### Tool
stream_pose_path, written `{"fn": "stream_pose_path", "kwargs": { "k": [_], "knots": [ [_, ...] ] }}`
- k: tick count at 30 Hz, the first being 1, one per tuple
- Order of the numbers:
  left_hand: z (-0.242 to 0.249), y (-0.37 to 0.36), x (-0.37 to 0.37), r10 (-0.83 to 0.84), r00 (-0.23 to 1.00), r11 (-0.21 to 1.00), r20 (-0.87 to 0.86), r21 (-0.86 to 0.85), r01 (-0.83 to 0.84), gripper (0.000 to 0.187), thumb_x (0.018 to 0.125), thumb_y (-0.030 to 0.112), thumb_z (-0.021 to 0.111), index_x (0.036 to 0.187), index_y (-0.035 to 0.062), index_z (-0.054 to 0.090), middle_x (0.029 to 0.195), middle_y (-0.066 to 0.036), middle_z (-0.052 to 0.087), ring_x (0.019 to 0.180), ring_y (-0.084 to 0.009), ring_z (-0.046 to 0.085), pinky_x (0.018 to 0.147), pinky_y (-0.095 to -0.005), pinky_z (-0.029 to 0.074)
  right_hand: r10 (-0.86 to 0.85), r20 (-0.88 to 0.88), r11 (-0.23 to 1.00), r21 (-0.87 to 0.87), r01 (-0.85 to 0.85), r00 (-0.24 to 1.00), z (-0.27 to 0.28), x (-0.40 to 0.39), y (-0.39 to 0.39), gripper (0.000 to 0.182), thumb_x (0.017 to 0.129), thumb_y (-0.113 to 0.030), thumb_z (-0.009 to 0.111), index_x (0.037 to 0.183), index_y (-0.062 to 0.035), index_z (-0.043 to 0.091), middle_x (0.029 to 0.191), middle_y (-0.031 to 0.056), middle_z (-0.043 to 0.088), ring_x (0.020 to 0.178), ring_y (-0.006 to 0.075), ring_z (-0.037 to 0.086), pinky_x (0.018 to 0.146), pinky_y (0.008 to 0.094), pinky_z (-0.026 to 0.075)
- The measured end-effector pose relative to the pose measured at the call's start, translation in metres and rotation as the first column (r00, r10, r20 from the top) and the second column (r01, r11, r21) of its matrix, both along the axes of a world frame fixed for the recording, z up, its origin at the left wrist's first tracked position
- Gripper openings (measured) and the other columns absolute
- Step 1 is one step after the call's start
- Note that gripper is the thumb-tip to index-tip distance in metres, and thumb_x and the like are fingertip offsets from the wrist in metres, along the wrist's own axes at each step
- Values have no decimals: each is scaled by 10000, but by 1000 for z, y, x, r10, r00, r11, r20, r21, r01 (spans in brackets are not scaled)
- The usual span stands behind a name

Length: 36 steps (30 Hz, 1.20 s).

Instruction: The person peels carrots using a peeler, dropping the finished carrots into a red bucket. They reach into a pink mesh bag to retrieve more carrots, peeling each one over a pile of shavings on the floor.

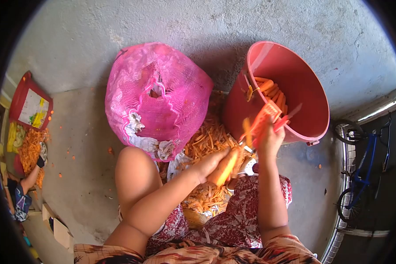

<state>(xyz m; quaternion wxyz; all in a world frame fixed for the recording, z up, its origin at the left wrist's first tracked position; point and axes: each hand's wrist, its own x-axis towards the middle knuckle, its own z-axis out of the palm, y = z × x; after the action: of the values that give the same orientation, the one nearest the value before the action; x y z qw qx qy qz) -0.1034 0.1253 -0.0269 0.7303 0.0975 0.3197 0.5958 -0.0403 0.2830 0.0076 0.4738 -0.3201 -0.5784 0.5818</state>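
My left hand (pixel 213 165) is closed around a carrot (pixel 227 168), which points up and to the right. In my right hand (pixel 269 138) is an orange-red peeler (pixel 263 115), its fingers wrapped round the handle; the peeler is partly blurred. A red-handled knife (pixel 294 111) also shows at that hand, its blade pointing up and right. Just beyond stands a red bucket (pixel 290 50), tilted in view, with several peeled carrots (pixel 272 93) inside. Carrot peels (pixel 209 138) lie heaped on the floor beneath both hands.
A pink mesh sack (pixel 189 83) stands left of the bucket against the grey wall (pixel 185 22). At far left, another person's gloved hand (pixel 41 161) is beside more peels (pixel 30 145) and a red tub (pixel 20 103). A blue bicycle (pixel 364 176) is at right.
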Motion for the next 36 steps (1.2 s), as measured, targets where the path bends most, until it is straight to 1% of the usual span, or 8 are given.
{"fn": "stream_pose_path", "kwargs": {
  "k": [4,7,9,12,15,16,19,36],
  "knots": [
    [2,6,-9,358,927,930,115,-128,-343,424,846,461,353,973,76,479,661,-70,542,533,-181,563,430,-317,474,180,70,984,-18,-179,981,1,-5,-38,90,839,-128,497,833,-38,498,693,-12,512,576,46,459,514,189,389],
    [10,15,-6,448,882,891,144,-148,-429,343,856,398,374,986,106,500,875,-33,558,573,-131,546,552,-281,478,211,99,976,39,-215,972,-10,-9,-47,92,836,-135,491,818,-45,485,666,-20,485,573,31,442,511,180,367],
    [6,3,-8,218,972,976,91,-14,-217,323,848,381,393,949,95,502,779,-43,563,577,-133,548,549,-286,477,171,194,975,108,-195,966,-5,-9,-49,100,842,-140,482,825,-42,485,671,-20,489,572,35,442,515,180,367],
    [2,-2,-7,18,998,999,55,-43,-16,324,839,371,415,868,60,500,643,-75,542,530,-180,551,487,-312,475,121,7,993,-8,-121,993,1,-15,-46,104,847,-141,471,817,-43,487,677,-19,494,570,39,442,516,180,366],
    [-2,2,-5,31,967,990,251,-141,5,371,829,407,423,841,43,498,634,-93,538,488,-208,546,442,-326,471,146,-136,983,-94,-160,980,-3,-13,-39,105,852,-140,459,817,-46,491,686,-20,497,579,39,446,524,183,372],
    [-9,8,-4,26,973,978,231,-208,23,573,770,575,364,810,30,538,619,-155,564,466,-281,561,391,-373,462,110,-128,990,-74,-120,986,-3,-15,-42,105,855,-136,448,808,-51,490,681,-29,483,575,32,433,509,180,355],
    [2,1,-5,135,963,986,234,-125,-108,423,828,448,408,832,34,497,603,-98,536,457,-220,545,406,-319,472,103,-9,994,38,-102,995,2,-12,-53,113,859,-137,437,803,-53,489,663,-38,463,557,26,411,490,177,331],
    [-2,1,-3,-62,980,998,192,21,59,395,860,415,373,958,49,485,677,-55,549,511,-155,557,446,-263,475,-3,-114,982,-187,-19,993,-17,-15,-18,130,854,-169,475,851,-40,491,653,-36,468,544,29,404,481,176,326]
  ]
}}
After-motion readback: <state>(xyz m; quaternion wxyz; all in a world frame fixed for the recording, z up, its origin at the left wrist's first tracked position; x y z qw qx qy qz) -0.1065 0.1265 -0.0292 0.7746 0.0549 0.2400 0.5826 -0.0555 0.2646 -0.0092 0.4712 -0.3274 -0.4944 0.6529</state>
